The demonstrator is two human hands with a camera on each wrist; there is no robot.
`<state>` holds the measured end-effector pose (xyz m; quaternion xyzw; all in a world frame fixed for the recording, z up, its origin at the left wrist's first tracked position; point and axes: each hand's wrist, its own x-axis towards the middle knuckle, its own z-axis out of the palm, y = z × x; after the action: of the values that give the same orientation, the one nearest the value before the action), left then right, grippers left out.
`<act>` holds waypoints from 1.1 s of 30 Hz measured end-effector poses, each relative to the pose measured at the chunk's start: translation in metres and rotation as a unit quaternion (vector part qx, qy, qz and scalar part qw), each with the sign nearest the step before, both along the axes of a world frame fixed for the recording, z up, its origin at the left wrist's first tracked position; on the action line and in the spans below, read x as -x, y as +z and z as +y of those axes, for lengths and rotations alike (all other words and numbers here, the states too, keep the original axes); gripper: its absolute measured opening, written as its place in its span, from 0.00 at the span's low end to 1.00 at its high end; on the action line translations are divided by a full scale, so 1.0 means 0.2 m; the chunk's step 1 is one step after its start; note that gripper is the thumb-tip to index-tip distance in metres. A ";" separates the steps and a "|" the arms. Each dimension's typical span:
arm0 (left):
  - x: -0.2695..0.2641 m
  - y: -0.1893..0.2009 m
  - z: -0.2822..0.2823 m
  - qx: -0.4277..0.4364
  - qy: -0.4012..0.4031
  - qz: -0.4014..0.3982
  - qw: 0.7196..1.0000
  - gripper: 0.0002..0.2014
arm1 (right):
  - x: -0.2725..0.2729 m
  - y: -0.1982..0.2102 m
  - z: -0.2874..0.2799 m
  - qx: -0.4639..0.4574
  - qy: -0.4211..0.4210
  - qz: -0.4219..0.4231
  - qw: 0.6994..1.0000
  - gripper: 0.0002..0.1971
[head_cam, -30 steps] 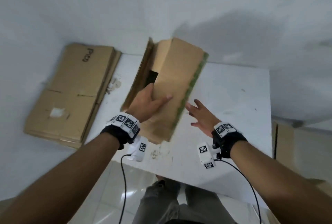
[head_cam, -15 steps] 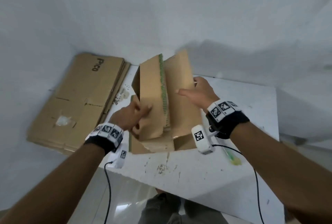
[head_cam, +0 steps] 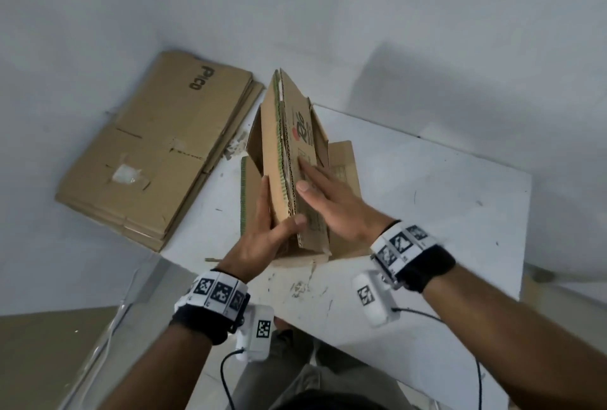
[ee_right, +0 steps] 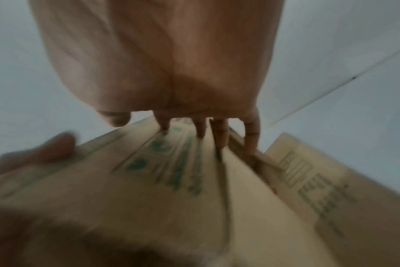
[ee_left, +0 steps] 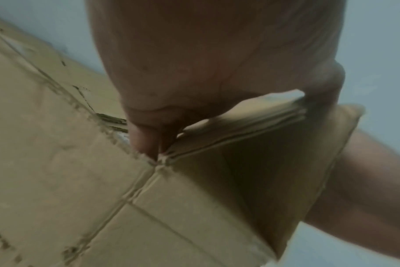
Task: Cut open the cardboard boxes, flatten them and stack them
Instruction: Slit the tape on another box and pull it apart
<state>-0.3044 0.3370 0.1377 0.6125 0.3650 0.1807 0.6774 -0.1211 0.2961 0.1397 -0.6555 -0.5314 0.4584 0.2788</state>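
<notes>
A brown cardboard box (head_cam: 295, 146) with green print is folded nearly flat and stands on edge on the white table (head_cam: 443, 212). My left hand (head_cam: 272, 232) grips its near end, fingers on the left face and thumb across the right face. My right hand (head_cam: 328, 199) lies with straight fingers flat against the box's right face. In the left wrist view the box (ee_left: 251, 171) is pinched between thumb and fingers. The right wrist view shows straight fingers (ee_right: 219, 133) on the printed panel (ee_right: 171, 171). A stack of flattened boxes (head_cam: 157, 153) lies on the floor to the left.
Another cardboard panel (head_cam: 341, 159) lies flat on the table under and behind the held box. The table's near edge (head_cam: 295, 291) is scuffed. White wall behind. My legs are below the table edge.
The box has been folded closer together and stood more upright. My left hand has shifted to pinch its near end, and my right hand now presses flat on its right face.
</notes>
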 end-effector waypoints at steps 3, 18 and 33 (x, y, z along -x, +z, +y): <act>-0.02 0.03 0.03 0.017 -0.002 0.001 1.000 0.59 | -0.15 0.04 0.01 0.020 0.009 0.043 0.999 0.48; -0.28 -0.05 0.36 -0.012 0.017 0.083 0.996 0.55 | -0.08 -0.11 -0.01 0.034 -0.076 -0.209 0.974 0.35; 0.06 -0.55 0.47 -0.041 0.214 0.380 0.899 0.17 | -0.28 -0.67 -0.04 0.225 -0.426 -0.249 0.840 0.53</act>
<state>-0.3155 0.4317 0.0284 0.5689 0.7093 0.0896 0.4065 -0.0645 0.2891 0.0067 -0.9540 -0.1337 0.2229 0.1496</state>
